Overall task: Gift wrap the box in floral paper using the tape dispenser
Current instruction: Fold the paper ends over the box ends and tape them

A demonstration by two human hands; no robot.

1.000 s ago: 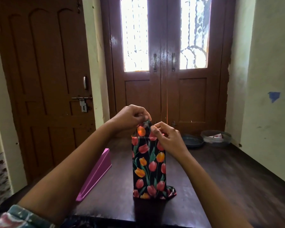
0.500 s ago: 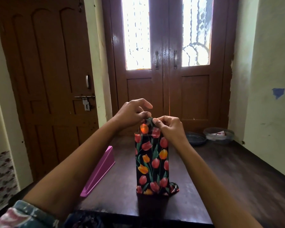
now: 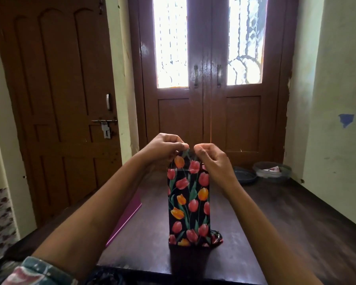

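The box (image 3: 188,202), covered in floral paper (image 3: 184,159), stands upright on the desk (image 3: 255,233) at frame centre. The left hand (image 3: 162,149) and right hand (image 3: 212,161) meet at its top edge. The fingers (image 3: 180,145) of each hand are curled, pinching the paper there. A purple object (image 3: 127,214) lies left of the box, partly behind the left forearm. Two bowls (image 3: 245,175) sit at the desk's far right.

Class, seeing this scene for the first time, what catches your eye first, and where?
The floral-wrapped box stands upright at the middle of the dark wooden table, red and orange tulips vivid. The left hand and right hand pinch the paper at its top. Behind, the door's glass panes glow bright.
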